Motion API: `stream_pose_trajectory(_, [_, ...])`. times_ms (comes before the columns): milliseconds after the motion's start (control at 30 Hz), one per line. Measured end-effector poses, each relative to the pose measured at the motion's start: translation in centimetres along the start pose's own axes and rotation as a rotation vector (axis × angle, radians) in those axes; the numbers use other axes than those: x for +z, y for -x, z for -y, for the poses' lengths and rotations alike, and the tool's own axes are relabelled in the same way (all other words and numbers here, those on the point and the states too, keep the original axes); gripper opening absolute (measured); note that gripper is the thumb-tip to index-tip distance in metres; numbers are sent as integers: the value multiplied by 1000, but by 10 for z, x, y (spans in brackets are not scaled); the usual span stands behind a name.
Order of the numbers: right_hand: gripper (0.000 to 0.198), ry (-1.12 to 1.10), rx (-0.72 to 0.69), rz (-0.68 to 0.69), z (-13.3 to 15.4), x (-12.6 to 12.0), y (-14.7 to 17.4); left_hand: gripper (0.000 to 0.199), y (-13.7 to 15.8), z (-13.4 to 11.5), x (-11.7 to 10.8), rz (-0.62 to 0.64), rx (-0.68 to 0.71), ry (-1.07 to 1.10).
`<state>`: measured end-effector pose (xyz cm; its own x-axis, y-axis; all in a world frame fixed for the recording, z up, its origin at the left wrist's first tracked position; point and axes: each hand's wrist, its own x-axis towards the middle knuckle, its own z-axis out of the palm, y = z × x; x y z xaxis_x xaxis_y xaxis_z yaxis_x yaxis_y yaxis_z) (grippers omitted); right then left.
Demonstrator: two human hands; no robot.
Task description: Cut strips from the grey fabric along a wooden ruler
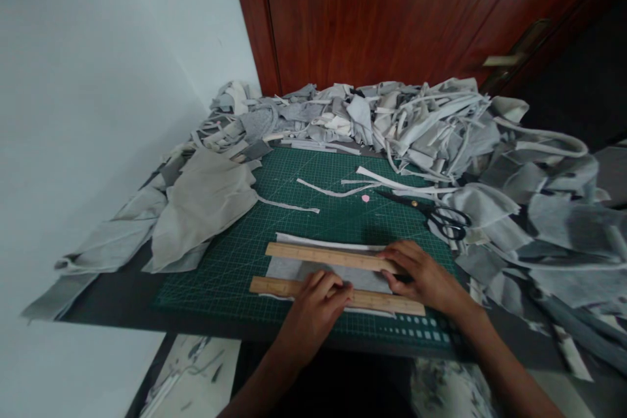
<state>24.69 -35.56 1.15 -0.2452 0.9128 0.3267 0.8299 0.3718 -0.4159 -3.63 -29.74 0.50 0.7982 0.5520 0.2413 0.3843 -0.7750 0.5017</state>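
Note:
A grey piece of fabric [289,268] lies flat on the green cutting mat [215,287], under two wooden rulers. Along its far side runs the upper ruler [318,255]; the lower ruler [277,286] crosses its near side. Strips of the cloth show beyond both rulers. My left hand [316,307] has its fingers curled on the middle of the lower ruler. With thumb and fingers, my right hand [424,276] grips the right end of the upper ruler, hiding that end. Both hands stay close to the mat.
Black-handled scissors [435,212] and a small pink piece [365,198] lie on the mat beyond the rulers, among narrow cloth strips [337,193]. Heaped fabric scraps [362,117] line the back and right. A large beige cloth [200,202] overlaps the mat's left side.

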Motion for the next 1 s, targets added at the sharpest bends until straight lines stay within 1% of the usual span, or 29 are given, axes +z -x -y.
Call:
stream_pose_trajectory(133, [25,17,36,22,7,16,-3,23,8,7,-2,-36,-13,-32])
stream_pose_trajectory(267, [27,81,87,29,14,26,-1,39,13,10,2,-134,-38,-65])
stream_pose_trajectory(333, [28,95,109,29,17,25,0,41,13,10,3,-159,-63,-78])
stream_pose_trajectory(433, [30,84,131,34,19,19,-2,42,10,11,4,-160,-108,-98])
stream_pose_trajectory(600, [33,67,136,55,20,10,-11,46,9,13,7,-159,-98,-154])
stream_pose_trajectory(767, [37,54,97,52,20,16,-15,47,8,12,8,-182,-134,-180])
stream_pose_trajectory(867, [41,64,108,47,22,19,-19,45,6,11,8,-187,-152,-181])
stream_pose_trajectory(1000, [39,85,137,73,28,17,-31,44,2,13,7,-175,-143,-195])
